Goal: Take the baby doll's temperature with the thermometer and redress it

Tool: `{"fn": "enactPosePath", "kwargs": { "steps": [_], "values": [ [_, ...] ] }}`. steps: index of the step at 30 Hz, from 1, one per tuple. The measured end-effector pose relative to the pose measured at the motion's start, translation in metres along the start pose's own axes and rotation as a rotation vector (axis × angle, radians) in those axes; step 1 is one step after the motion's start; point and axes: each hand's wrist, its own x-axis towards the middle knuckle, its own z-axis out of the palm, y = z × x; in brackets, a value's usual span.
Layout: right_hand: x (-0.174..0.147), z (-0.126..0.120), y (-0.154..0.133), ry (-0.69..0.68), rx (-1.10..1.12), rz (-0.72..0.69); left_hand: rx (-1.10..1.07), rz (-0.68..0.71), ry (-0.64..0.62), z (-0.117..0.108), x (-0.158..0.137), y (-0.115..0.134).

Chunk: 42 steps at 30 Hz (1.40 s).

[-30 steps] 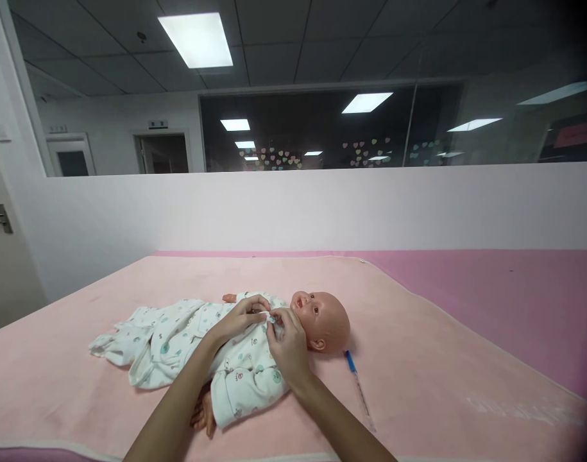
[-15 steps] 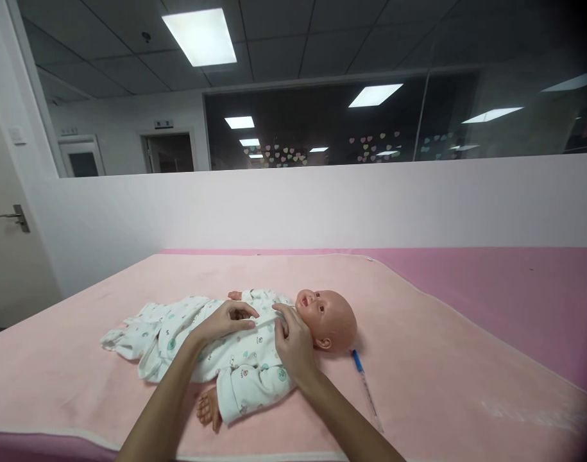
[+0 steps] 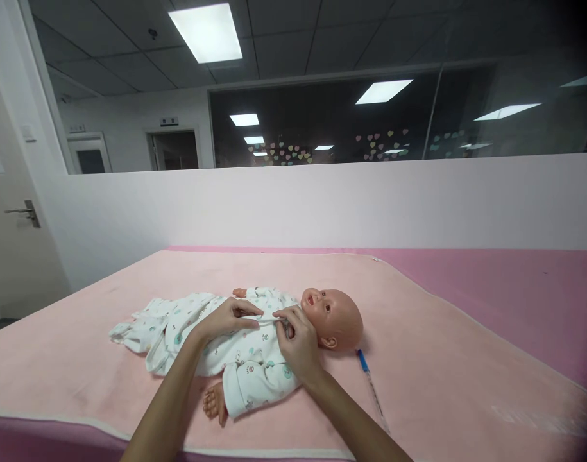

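Note:
A baby doll (image 3: 332, 319) lies on its back with its head to the right, dressed in a white romper (image 3: 245, 350) with a small green print. At the chest, my left hand (image 3: 230, 319) has its thumb and fingertips closed on the romper's front. Facing it, my right hand (image 3: 296, 337) pinches the cloth just below the doll's collar, its fingers curled. The fingertips of both hands are a short way apart along the front opening; any fastener between them is too small to make out.
A thermometer-like clear stick with a blue cap (image 3: 363, 361) lies right of the doll's head. Underneath is a peach-pink mat (image 3: 442, 372) on a darker pink surface (image 3: 514, 301). A white low wall (image 3: 322, 205) with glass above stands behind; a door (image 3: 14, 244) is at left.
The whole view has shifted slightly, so everything appears a little further right. My right hand's fingers have drawn closer together on the cloth; the doll lies as before.

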Motion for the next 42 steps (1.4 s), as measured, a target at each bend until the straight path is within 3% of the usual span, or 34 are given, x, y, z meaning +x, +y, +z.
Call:
{"fn": "enactPosePath", "kwargs": {
  "steps": [11, 18, 35, 42],
  "values": [
    [0.0008, 0.0032, 0.0014, 0.031, -0.056, 0.018, 0.020, 0.046, -0.056, 0.0013, -0.0043, 0.0016],
    [0.0012, 0.0047, 0.0025, 0.031, -0.131, 0.024, 0.039, 0.070, -0.010, 0.0029, -0.0027, -0.0003],
    [0.0011, 0.0038, 0.0036, 0.037, -0.054, 0.045, -0.027, 0.041, 0.016, 0.0036, -0.0029, 0.0010],
    [0.0034, 0.0063, 0.0032, 0.036, -0.156, 0.053, -0.033, 0.058, 0.001, 0.0030, -0.0015, -0.0005]
  ]
}}
